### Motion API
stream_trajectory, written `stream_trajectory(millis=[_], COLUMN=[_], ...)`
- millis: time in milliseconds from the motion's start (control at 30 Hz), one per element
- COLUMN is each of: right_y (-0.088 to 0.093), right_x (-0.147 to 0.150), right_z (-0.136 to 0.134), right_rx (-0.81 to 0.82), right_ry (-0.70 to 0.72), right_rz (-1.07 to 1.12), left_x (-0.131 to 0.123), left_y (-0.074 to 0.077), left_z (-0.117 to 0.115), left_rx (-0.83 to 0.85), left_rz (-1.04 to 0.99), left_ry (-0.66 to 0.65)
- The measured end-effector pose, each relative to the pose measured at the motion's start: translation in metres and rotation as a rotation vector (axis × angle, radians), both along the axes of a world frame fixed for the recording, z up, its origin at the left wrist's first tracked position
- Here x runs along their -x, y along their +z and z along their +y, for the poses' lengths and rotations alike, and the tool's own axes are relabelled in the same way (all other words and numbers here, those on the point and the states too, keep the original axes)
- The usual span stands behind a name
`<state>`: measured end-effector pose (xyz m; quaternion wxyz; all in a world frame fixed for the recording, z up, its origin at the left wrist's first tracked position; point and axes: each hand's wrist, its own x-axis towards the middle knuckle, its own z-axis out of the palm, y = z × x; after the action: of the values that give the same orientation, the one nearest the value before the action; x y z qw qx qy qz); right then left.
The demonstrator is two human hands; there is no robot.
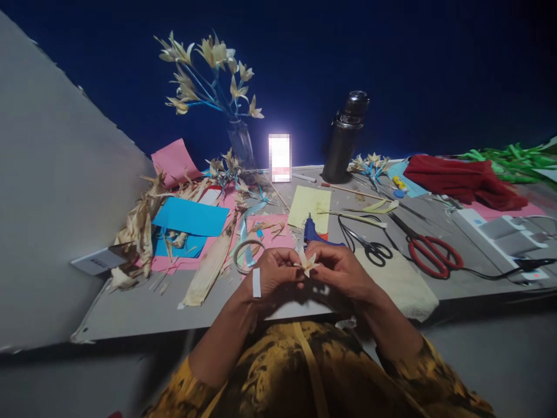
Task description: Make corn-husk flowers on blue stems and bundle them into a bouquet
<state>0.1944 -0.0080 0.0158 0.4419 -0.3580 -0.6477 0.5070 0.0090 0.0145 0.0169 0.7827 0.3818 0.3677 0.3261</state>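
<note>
A small cream flower (307, 263) with pointed petals is pinched between my two hands, just above the table's front edge. My left hand (278, 270) grips it from the left with thumb and fingertips; a white strip lies across that wrist. From the other side my right hand (337, 266) closes on the flower's petals. Right behind the hands a blue glue gun (311, 231) rests by a yellow paper sheet (307, 203). Left of my left hand is a roll of tape (243, 255), with a dried corn husk (211, 264) beside it.
Small black scissors (376, 252) and red-handled scissors (435, 252) lie right, near a power strip (491, 238) and cable. A glass vase (241, 142) of husk flowers and a thermos (346, 139) stand at the back. Blue paper (191, 216) and husks cover the left; a red cloth (465, 177) lies far right.
</note>
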Motion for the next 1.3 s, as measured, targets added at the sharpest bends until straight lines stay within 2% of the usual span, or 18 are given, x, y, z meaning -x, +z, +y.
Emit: stream_trajectory(millis=[100,267,433,500,567,600,700,733,800,867,1000,1100,1167,1200,1233,1300], right_y=[-0.003,-0.001,0.001,0.001,0.0,0.0,0.0,0.001,0.004,0.008,0.015,0.014,0.012,0.011,0.01,0.008], right_x=[0.004,0.009,0.015,0.018,0.018,0.017,0.004,-0.002,-0.013,-0.02,-0.016,-0.006,0.002,0.006,0.011,0.022], right_z=[-0.001,0.0,0.005,0.007,0.01,0.012,0.021,0.025,0.033,0.039,0.042,0.043,0.043,0.043,0.043,0.041], right_rx=[0.015,0.101,0.053,0.023,-0.007,-0.014,-0.003,-0.004,-0.021,-0.043,-0.027,0.0,0.01,0.018,0.026,0.036], right_ry=[-0.075,-0.114,-0.193,-0.226,-0.272,-0.3,-0.463,-0.536,-0.669,-0.737,-0.714,-0.668,-0.656,-0.645,-0.625,-0.567], right_rz=[0.047,0.139,0.158,0.143,0.144,0.158,0.223,0.236,0.239,0.215,0.145,0.13,0.134,0.133,0.128,0.102], left_x=[-0.002,-0.006,-0.004,0.002,0.013,0.019,0.039,0.045,0.053,0.058,0.067,0.073,0.072,0.068,0.062,0.046], left_y=[0.001,0.001,0.001,0.004,0.007,0.008,0.006,0.004,0.001,0.0,0.005,0.013,0.016,0.016,0.016,0.012], left_z=[0.0,-0.001,0.001,0.003,0.004,0.004,0.004,0.005,0.01,0.018,0.034,0.037,0.036,0.034,0.032,0.029], left_rx=[0.0,-0.079,-0.283,-0.414,-0.483,-0.462,-0.195,-0.138,-0.112,-0.143,-0.209,-0.194,-0.182,-0.183,-0.186,-0.2], left_rz=[-0.009,0.027,0.246,0.397,0.521,0.535,0.348,0.277,0.201,0.202,0.275,0.284,0.282,0.287,0.292,0.282], left_ry=[0.054,0.112,0.346,0.367,0.263,0.18,-0.115,-0.167,-0.081,0.157,0.668,0.895,0.941,0.92,0.873,0.699])
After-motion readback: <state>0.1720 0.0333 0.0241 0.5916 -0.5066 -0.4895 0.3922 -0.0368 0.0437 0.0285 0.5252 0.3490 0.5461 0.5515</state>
